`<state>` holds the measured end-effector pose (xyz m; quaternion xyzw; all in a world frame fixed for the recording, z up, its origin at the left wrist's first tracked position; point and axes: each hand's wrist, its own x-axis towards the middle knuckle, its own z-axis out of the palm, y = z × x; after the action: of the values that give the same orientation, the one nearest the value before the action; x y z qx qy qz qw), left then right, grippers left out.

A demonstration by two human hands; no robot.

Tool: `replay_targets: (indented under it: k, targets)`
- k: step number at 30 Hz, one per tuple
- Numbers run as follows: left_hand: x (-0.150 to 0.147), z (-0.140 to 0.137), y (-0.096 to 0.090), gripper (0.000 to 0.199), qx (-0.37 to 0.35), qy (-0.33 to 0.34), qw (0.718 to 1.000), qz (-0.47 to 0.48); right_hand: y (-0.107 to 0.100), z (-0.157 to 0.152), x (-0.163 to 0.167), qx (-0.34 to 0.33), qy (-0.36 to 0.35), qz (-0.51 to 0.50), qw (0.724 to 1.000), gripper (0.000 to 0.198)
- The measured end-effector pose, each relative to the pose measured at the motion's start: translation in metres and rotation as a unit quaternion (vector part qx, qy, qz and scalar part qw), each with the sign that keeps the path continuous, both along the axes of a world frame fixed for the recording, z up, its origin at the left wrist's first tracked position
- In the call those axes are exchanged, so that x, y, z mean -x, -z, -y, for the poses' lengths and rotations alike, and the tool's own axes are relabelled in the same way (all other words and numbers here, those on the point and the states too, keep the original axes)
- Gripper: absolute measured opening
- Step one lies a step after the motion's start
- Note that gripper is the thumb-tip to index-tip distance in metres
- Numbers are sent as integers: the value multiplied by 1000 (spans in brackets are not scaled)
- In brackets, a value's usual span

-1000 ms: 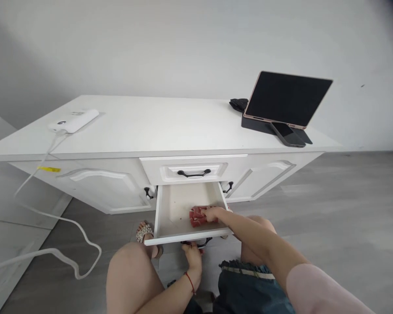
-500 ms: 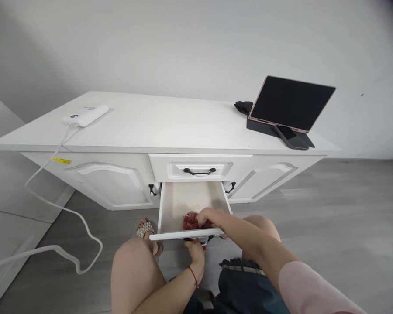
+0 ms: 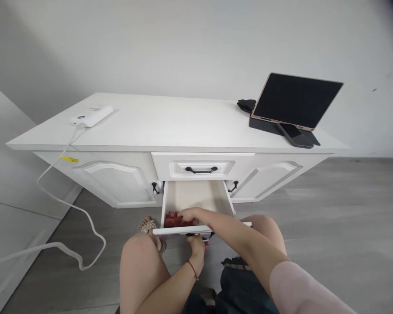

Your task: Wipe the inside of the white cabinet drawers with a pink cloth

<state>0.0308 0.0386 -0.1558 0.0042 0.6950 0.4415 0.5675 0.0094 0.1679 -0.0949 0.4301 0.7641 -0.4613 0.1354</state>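
A crumpled red cloth [image 3: 173, 220] lies at the front left inside the pulled-out white drawer [image 3: 196, 192]. My right hand [image 3: 187, 214] reaches over the drawer front and is closed on the cloth, with its fingers partly hidden in the folds. Below the drawer front, my left hand [image 3: 197, 246], with a red string bracelet at the wrist, is at the dark drawer handle [image 3: 209, 237]. Its fingers curl around the handle's left part. A small red bit shows just right of that hand; what it belongs to is hidden.
The white cabinet [image 3: 167, 122] carries a tablet [image 3: 296, 100] on a dark stand, a phone [image 3: 295, 135], a black bundle [image 3: 246, 105] and a white power bank [image 3: 92, 117]. A white cable [image 3: 57, 198] hangs at the left. My knees flank the drawer.
My right hand has moved left along the drawer's front, taking the red cloth to the front left corner. My left hand stays at the handle. The view has shifted slightly.
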Motion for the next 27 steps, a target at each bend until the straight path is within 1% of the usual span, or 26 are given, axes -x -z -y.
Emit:
replay_targets:
  k: [2, 4, 5, 7, 8, 9, 10, 11, 13, 15, 17, 18, 19, 20, 21, 22, 23, 24, 27]
  targets:
    - [2, -7, -6, 19, -9, 10, 1000, -1, -19, -5, -24, -24, 11, -36, 999, 15]
    - [5, -14, -10, 16, -19, 17, 1000, -8, -45, -6, -52, -59, 28, -89, 994, 19]
    - [7, -18, -12, 15, -22, 21, 999, -10, -59, -4, -68, -79, 36, -134, 987, 22]
    - [10, -25, -15, 15, -27, 32, 999, -7, -88, 6, -99, -143, 73, -224, 961, 25]
    - [11, -29, -16, 15, -29, 38, 999, -2, -101, 14, -113, -163, 109, -250, 948, 26]
    - [13, -32, -17, 15, -32, 45, 998, 4, -111, 24, -127, -169, 165, -266, 935, 26]
    - [14, -35, -19, 15, -35, 50, 998, 12, -119, 35, -139, -176, 237, -282, 913, 27]
    - [16, -38, -20, 15, -39, 54, 998, 20, -124, 47, -150, -190, 317, -301, 879, 29]
    - [19, -43, -23, 16, -49, 58, 996, 37, -123, 72, -167, -208, 456, -335, 798, 31]
    - [23, -47, -25, 17, -62, 57, 995, 52, -108, 96, -179, -238, 553, -345, 720, 34]
    - [27, -49, -27, 19, -75, 53, 994, 62, -82, 114, -185, -298, 615, -309, 662, 37]
    - [29, -49, -27, 20, -80, 50, 993, 64, -67, 119, -185, -337, 632, -273, 642, 36]
    - [30, -49, -27, 21, -86, 45, 993, 66, -51, 122, -184, -364, 634, -233, 641, 36]
    - [31, -49, -27, 22, -90, 38, 993, 67, -36, 123, -182, -368, 619, -199, 664, 35]
    - [31, -48, -27, 22, -93, 31, 993, 68, -22, 121, -179, -354, 592, -174, 703, 31]
    - [31, -47, -28, 23, -96, 24, 993, 71, -9, 118, -174, -340, 569, -159, 732, 28]
    - [31, -46, -28, 23, -100, 16, 992, 74, 1, 114, -170, -328, 553, -148, 751, 29]
    - [30, -44, -29, 24, -105, 9, 991, 78, 9, 109, -164, -318, 548, -134, 762, 32]
    - [27, -39, -31, 26, -120, -3, 988, 93, 22, 101, -150, -317, 550, -109, 765, 39]
